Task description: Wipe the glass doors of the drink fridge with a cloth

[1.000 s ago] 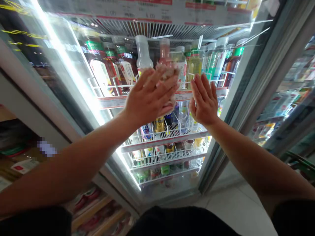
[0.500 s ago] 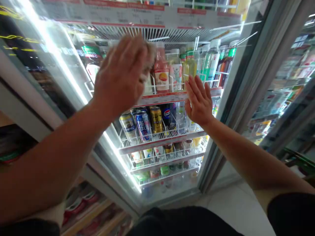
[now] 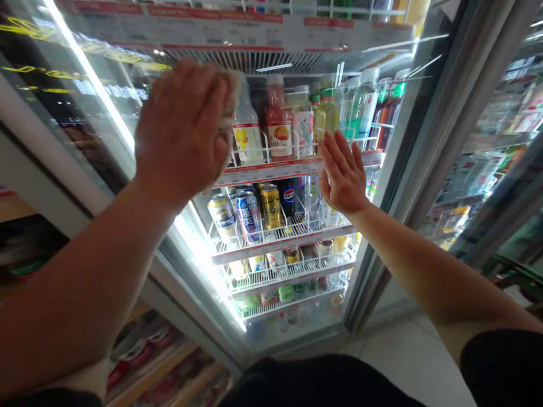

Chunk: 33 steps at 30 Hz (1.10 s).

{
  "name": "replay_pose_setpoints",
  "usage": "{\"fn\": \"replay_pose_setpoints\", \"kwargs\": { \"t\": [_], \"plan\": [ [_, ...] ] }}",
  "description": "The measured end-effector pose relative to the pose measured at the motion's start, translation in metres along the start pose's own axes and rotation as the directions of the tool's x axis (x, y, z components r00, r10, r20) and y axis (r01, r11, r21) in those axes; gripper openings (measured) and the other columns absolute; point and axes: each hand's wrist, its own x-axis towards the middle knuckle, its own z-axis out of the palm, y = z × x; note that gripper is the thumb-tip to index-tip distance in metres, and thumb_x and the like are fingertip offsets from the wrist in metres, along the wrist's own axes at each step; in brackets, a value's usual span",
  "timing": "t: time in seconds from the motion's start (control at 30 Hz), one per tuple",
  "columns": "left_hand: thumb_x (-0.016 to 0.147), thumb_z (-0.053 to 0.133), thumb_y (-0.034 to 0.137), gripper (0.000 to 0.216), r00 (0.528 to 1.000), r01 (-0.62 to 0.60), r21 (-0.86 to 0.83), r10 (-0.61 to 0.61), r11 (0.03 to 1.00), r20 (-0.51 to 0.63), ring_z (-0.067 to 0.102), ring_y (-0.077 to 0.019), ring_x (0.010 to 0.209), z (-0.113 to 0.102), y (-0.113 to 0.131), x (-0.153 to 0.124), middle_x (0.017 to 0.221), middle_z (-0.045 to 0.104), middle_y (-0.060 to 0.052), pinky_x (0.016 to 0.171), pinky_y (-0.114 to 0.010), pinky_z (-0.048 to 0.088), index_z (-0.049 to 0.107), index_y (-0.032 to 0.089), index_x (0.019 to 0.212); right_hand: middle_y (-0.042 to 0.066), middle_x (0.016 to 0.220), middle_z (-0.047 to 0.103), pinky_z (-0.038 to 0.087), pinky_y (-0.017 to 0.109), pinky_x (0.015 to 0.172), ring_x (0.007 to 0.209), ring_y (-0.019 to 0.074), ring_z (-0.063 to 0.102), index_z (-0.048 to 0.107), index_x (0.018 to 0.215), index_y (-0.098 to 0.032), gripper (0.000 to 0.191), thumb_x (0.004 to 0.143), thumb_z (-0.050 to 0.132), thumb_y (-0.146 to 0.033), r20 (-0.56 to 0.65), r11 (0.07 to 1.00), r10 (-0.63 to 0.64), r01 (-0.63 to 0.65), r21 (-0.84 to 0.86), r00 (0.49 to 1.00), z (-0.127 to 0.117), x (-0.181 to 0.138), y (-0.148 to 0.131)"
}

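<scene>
My left hand (image 3: 182, 127) is raised at the upper left in front of a drinks cooler's glass door (image 3: 292, 333). Its fingers press on a pale cloth (image 3: 232, 93), of which only an edge shows past the thumb side. Lower and to the right, my right hand (image 3: 343, 172) lies flat against the glass, fingers stretched out and nothing in it. Behind the door, between the hands, stand a pink drink bottle (image 3: 279, 127) and a bottle with a yellow fruit label (image 3: 248, 135).
Several cans, such as a gold can (image 3: 270, 206), fill the shelf below. A bright light strip (image 3: 97, 82) runs down the left side. The metal door frame (image 3: 407, 186) borders the right. Lower left, wooden shelves (image 3: 156, 362) hold red packages. Pale floor tiles (image 3: 399, 362) show below.
My left hand has slid left with the cloth, uncovering the yellow-labelled bottle. My right hand has stayed in place on the glass.
</scene>
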Motion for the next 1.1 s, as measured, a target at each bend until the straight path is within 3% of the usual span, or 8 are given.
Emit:
{"fn": "replay_pose_setpoints", "kwargs": {
  "t": [0.13,0.27,0.37,0.53,0.63,0.8,0.97,1.1],
  "plan": [
    [0.102,0.047,0.022,0.07,0.993,0.037,0.078,-0.028,0.996,-0.119,0.02,-0.0318,0.162,0.005,0.016,-0.022,0.17,0.032,-0.017,0.133,-0.056,0.024,0.026,0.009,0.167,0.002,0.172,0.038,0.017,0.059,0.134,0.165,0.0262,0.021,0.028,0.168,-0.027,0.064,0.105,0.026,-0.033,-0.006,1.0,0.0,0.0,0.012,1.0,0.0,0.001,0.0],
    [0.103,0.058,0.022,0.066,0.982,-0.186,-0.012,0.187,0.982,0.04,0.037,-0.028,0.157,0.013,0.071,-0.06,0.161,0.05,-0.008,0.13,-0.049,0.037,0.034,0.027,0.164,0.002,0.171,0.039,0.016,0.06,0.134,0.164,0.0268,0.022,0.029,0.168,-0.028,0.063,0.105,0.025,-0.034,-0.016,0.999,0.008,-0.008,0.033,1.0,0.0,0.002,-0.001],
    [0.103,0.059,0.027,0.067,0.975,-0.21,0.065,0.203,0.976,0.093,0.044,-0.0287,0.153,0.001,0.057,-0.063,0.16,0.052,-0.008,0.126,-0.049,0.042,0.032,0.026,0.165,0.001,0.171,0.039,0.016,0.06,0.134,0.164,0.0269,0.023,0.027,0.169,-0.029,0.063,0.106,0.024,-0.035,-0.032,0.999,0.001,0.0,0.047,0.999,0.001,0.002,0.0],
    [0.097,0.052,0.022,0.076,0.999,0.022,0.134,-0.017,0.991,-0.037,0.028,-0.0354,0.16,-0.018,0.009,-0.059,0.17,0.034,-0.015,0.127,-0.062,0.033,0.026,0.013,0.168,0.002,0.171,0.039,0.015,0.06,0.134,0.164,0.0272,0.022,0.027,0.169,-0.028,0.064,0.106,0.023,-0.035,-0.047,0.998,-0.016,0.018,0.052,0.999,0.004,0.001,0.003],
    [0.095,0.056,0.023,0.079,0.994,0.088,0.13,-0.078,0.988,-0.08,0.031,-0.0386,0.158,-0.01,0.036,-0.085,0.167,0.039,-0.018,0.126,-0.062,0.037,0.027,0.011,0.168,0.003,0.171,0.039,0.014,0.06,0.134,0.164,0.0276,0.022,0.028,0.169,-0.027,0.064,0.106,0.022,-0.035,-0.04,0.998,-0.012,0.015,0.064,0.999,0.004,0.001,0.003],
    [0.097,0.062,0.025,0.08,0.981,-0.167,0.073,0.159,0.983,0.108,0.05,-0.0296,0.149,-0.006,0.067,-0.119,0.162,0.049,-0.004,0.122,-0.049,0.048,0.027,0.034,0.169,0.001,0.172,0.039,0.014,0.06,0.134,0.165,0.0264,0.02,0.029,0.168,-0.029,0.064,0.105,0.022,-0.036,0.018,0.998,0.027,-0.028,0.048,0.999,-0.003,0.003,-0.002],
    [0.096,0.054,0.026,0.082,0.977,0.212,0.089,-0.209,0.973,-0.04,0.033,-0.0416,0.157,-0.027,0.027,-0.101,0.173,0.028,-0.006,0.128,-0.067,0.033,0.022,0.026,0.171,0.001,0.172,0.037,0.015,0.06,0.134,0.165,0.0267,0.02,0.032,0.167,-0.028,0.064,0.105,0.023,-0.041,0.049,0.997,0.061,-0.063,0.037,0.997,-0.007,0.003,-0.003],
    [0.098,0.05,0.026,0.078,0.961,0.274,0.075,-0.269,0.959,-0.07,0.03,-0.0419,0.158,-0.016,0.057,-0.116,0.173,0.029,-0.011,0.127,-0.068,0.034,0.022,0.021,0.17,0.006,0.173,0.036,0.012,0.062,0.134,0.165,0.0288,0.019,0.03,0.168,-0.024,0.067,0.104,0.026,-0.046,-0.037,0.99,0.14,-0.139,0.023,0.99,-0.003,0.002,-0.003]
  ]
}}
